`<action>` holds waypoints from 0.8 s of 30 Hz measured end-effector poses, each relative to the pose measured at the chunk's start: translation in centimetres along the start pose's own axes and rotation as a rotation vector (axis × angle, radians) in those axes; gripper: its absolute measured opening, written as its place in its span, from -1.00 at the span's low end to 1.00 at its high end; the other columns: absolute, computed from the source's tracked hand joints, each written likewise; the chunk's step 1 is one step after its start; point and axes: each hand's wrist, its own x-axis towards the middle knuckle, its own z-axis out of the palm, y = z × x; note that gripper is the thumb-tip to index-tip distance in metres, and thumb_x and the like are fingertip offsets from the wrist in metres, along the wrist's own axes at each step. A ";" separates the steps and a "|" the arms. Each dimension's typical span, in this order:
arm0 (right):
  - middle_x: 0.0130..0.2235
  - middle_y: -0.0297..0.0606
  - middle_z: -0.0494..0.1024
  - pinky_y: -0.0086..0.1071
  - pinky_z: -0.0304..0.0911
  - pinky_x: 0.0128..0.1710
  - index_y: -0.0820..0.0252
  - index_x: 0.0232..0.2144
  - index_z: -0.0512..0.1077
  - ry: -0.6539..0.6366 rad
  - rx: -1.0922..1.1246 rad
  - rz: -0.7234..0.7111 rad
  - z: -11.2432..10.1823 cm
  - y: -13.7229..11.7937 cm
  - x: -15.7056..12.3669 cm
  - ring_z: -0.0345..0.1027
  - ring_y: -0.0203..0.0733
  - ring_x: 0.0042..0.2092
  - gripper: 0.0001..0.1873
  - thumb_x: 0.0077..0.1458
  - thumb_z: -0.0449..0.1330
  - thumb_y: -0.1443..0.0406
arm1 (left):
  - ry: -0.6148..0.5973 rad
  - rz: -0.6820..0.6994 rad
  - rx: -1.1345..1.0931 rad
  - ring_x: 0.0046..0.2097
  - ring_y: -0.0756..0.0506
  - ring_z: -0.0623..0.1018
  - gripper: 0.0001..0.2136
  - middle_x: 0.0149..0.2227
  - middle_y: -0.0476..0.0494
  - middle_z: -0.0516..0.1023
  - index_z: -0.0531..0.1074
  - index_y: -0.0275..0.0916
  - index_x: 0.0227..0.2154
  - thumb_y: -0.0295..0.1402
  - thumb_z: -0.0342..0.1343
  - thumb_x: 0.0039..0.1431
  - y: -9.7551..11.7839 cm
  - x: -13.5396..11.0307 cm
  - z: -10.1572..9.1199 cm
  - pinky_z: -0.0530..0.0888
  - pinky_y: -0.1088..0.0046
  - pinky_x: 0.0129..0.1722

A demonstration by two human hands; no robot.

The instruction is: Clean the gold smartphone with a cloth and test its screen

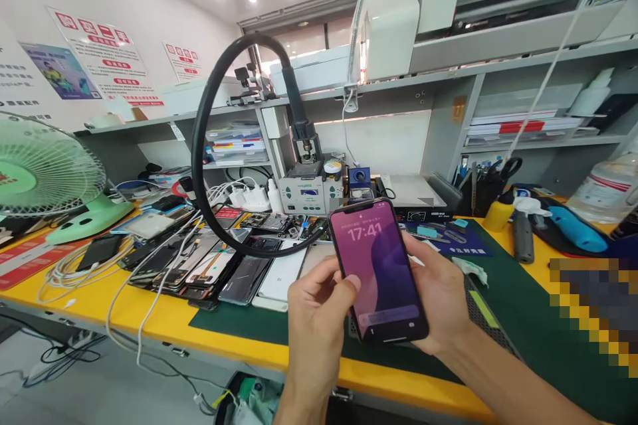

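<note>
A black smartphone (379, 265) with a lit purple lock screen reading 17:41 is held upright above the green mat (523, 325). My right hand (438, 295) cradles it from behind and along its right edge. My left hand (314, 319) grips its left edge, thumb resting on the screen's left side. Both hands are closed around the phone.
Several phones and screens (209, 269) lie in a pile to the left on the yellow bench (149, 319), with white cables (74, 269). A green fan (44, 172) stands far left. A rework station (309, 189) with a black hose (209, 119) sits behind. Tools and a pen holder (481, 189) are at right.
</note>
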 end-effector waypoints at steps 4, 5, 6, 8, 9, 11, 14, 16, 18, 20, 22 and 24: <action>-0.28 -0.10 0.68 -0.27 0.48 -0.28 0.27 -0.24 0.65 0.016 -0.039 -0.012 0.0 0.0 0.0 0.58 0.03 -0.27 -0.59 0.19 0.16 0.07 | 0.001 -0.004 -0.020 -0.48 0.06 0.08 -0.90 -0.55 0.09 0.15 0.52 -0.25 -0.50 -0.36 0.20 0.07 -0.1 0.2 0.1 0.04 0.48 -0.51; -0.29 -0.10 0.68 -0.27 0.49 -0.28 0.27 -0.24 0.65 0.013 -0.042 -0.008 0.0 0.0 0.0 0.58 0.03 -0.28 -0.58 0.19 0.16 0.07 | 0.002 -0.005 -0.016 -0.48 0.06 0.07 -0.90 -0.55 0.09 0.15 0.51 -0.25 -0.50 -0.36 0.20 0.08 -0.1 0.2 0.2 0.05 0.48 -0.51; -0.29 -0.10 0.68 -0.26 0.49 -0.29 0.27 -0.24 0.65 0.009 -0.043 -0.004 0.0 0.0 -0.1 0.58 0.03 -0.28 -0.58 0.20 0.15 0.06 | 0.004 -0.005 -0.009 -0.49 0.06 0.07 -0.89 -0.55 0.09 0.15 0.50 -0.25 -0.50 -0.35 0.20 0.08 -0.2 0.2 0.2 0.05 0.48 -0.51; -0.29 -0.10 0.68 -0.26 0.49 -0.30 0.27 -0.25 0.65 0.009 -0.051 -0.009 0.0 0.0 -0.1 0.58 0.03 -0.30 -0.57 0.21 0.14 0.06 | 0.011 -0.005 0.010 -0.49 0.05 0.08 -0.87 -0.55 0.09 0.15 0.46 -0.24 -0.53 -0.34 0.20 0.08 -0.3 0.2 0.1 0.07 0.48 -0.50; -0.29 -0.09 0.68 -0.25 0.49 -0.29 0.28 -0.25 0.65 0.009 -0.053 -0.013 0.0 0.0 -0.1 0.58 0.03 -0.30 -0.57 0.21 0.13 0.06 | 0.015 -0.004 0.021 -0.49 0.05 0.09 -0.86 -0.55 0.08 0.15 0.45 -0.24 -0.53 -0.34 0.20 0.08 -0.3 0.2 0.1 0.08 0.47 -0.50; -0.29 -0.09 0.68 -0.23 0.50 -0.27 0.28 -0.24 0.64 0.006 -0.054 -0.018 0.0 0.0 0.0 0.58 0.03 -0.30 -0.55 0.23 0.11 0.06 | 0.022 0.001 0.034 -0.48 0.04 0.11 -0.86 -0.55 0.08 0.17 0.44 -0.23 -0.53 -0.33 0.19 0.08 -0.4 0.2 0.0 0.10 0.47 -0.49; -0.28 -0.08 0.68 -0.23 0.50 -0.28 0.28 -0.23 0.64 -0.002 -0.050 -0.012 -0.1 -0.1 0.1 0.58 0.04 -0.27 -0.54 0.25 0.09 0.06 | 0.033 0.001 0.040 -0.48 0.04 0.12 -0.83 -0.55 0.07 0.16 0.40 -0.23 -0.56 -0.33 0.20 0.08 -0.4 0.2 0.0 0.10 0.47 -0.49; -0.29 -0.09 0.68 -0.24 0.50 -0.26 0.28 -0.22 0.64 0.002 -0.040 -0.015 0.0 -0.1 0.1 0.58 0.04 -0.25 -0.55 0.25 0.09 0.08 | 0.040 -0.001 0.038 -0.49 0.05 0.11 -0.79 -0.56 0.08 0.15 0.35 -0.23 -0.59 -0.32 0.20 0.09 -0.5 0.2 0.0 0.08 0.47 -0.50; -0.29 -0.10 0.68 -0.23 0.50 -0.24 0.27 -0.21 0.64 0.010 -0.031 -0.020 0.0 0.0 0.0 0.58 0.05 -0.24 -0.57 0.25 0.10 0.08 | 0.047 0.006 0.044 -0.49 0.05 0.11 -0.78 -0.56 0.08 0.14 0.34 -0.23 -0.59 -0.32 0.20 0.09 -0.5 0.2 0.1 0.08 0.46 -0.50; -0.28 -0.11 0.68 -0.21 0.49 -0.21 0.26 -0.20 0.64 0.019 -0.029 -0.014 0.0 0.0 -0.1 0.57 0.05 -0.23 -0.57 0.24 0.11 0.07 | 0.054 0.011 0.050 -0.49 0.05 0.11 -0.77 -0.56 0.08 0.13 0.33 -0.23 -0.59 -0.32 0.20 0.09 -0.6 0.2 0.1 0.08 0.46 -0.50; -0.28 -0.10 0.68 -0.21 0.49 -0.20 0.26 -0.20 0.64 0.024 -0.032 -0.002 0.0 0.0 -0.1 0.57 0.06 -0.22 -0.56 0.23 0.12 0.06 | 0.055 0.011 0.050 -0.49 0.05 0.11 -0.76 -0.55 0.08 0.14 0.31 -0.22 -0.59 -0.31 0.20 0.09 -0.6 0.2 0.1 0.08 0.46 -0.50; -0.28 -0.10 0.68 -0.21 0.49 -0.19 0.27 -0.20 0.64 0.032 -0.033 -0.004 0.0 0.0 -0.1 0.57 0.06 -0.21 -0.55 0.22 0.12 0.05 | 0.053 0.002 0.049 -0.48 0.04 0.12 -0.75 -0.55 0.08 0.15 0.29 -0.22 -0.59 -0.31 0.20 0.10 -0.7 0.2 0.1 0.09 0.46 -0.49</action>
